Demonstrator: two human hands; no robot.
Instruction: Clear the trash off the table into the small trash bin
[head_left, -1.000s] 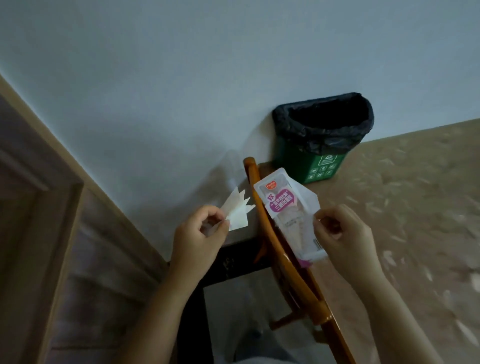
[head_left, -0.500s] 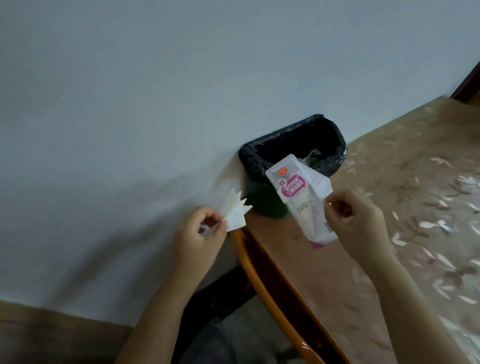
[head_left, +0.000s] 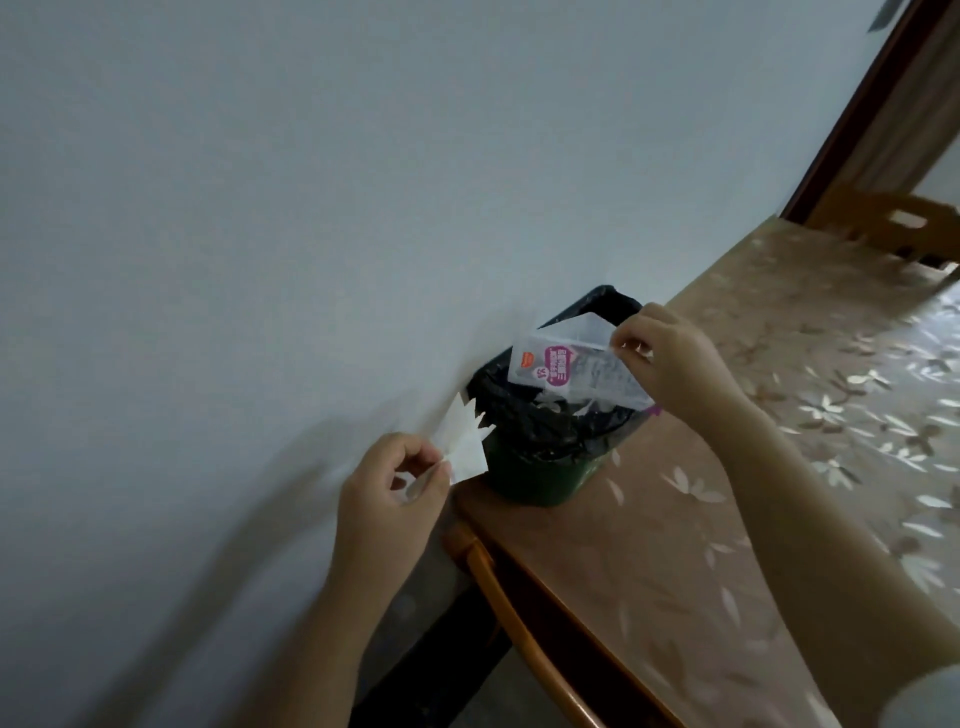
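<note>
Pale blue-grey wall backs a worktop (head_left: 675, 545) covered in a leaf-patterned cloth, where a small green trash bin (head_left: 540, 467) with a black liner stands at the corner against the wall. Right hand (head_left: 670, 358) pinches a clear plastic wrapper (head_left: 566, 366) with a purple label by its edge, directly over the bin's mouth. Left hand (head_left: 387, 493), just left of the bin, grips a jagged white paper scrap (head_left: 465, 441) between thumb and fingers (head_left: 410, 457).

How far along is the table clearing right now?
Done: some light scraps already lie inside the bin. In hand: the right hand holds the wrapper over the bin's opening; the left hand pinches the paper scrap beside it. Left: drop both in.
</note>
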